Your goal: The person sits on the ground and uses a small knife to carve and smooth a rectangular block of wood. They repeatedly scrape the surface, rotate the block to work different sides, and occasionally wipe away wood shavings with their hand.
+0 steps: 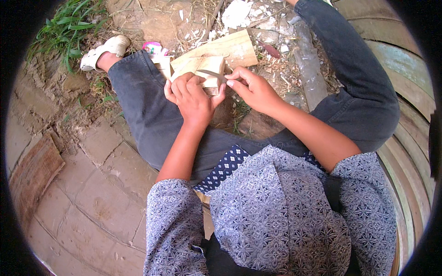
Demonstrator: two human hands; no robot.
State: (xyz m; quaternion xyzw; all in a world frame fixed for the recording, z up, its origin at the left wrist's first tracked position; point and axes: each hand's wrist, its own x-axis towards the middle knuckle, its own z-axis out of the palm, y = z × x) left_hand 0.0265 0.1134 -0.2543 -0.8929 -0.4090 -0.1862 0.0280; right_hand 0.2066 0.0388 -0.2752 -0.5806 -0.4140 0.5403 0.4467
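Observation:
Between my knees is a pale block of wood (212, 64) with a flat, light top face. My left hand (189, 97) is closed over its near side, fingers bent on the top and thumb against the right end. In my right hand (251, 90) is a knife, pinched at the block's right end. Its thin grey blade (210, 73) points left across the top face, close to my left fingertips. The handle is mostly hidden by my fingers. A wide, flat board (241, 48) lies just beyond the block.
Wood chips and white scraps (237, 14) litter the ground ahead. A grey beam (309, 64) lies to the right of the board, and a pink packet (154, 47) to its left. Wooden planks (405, 73) line the right side. Brick paving (87, 188) spreads at left, with a loose brown board (37, 172).

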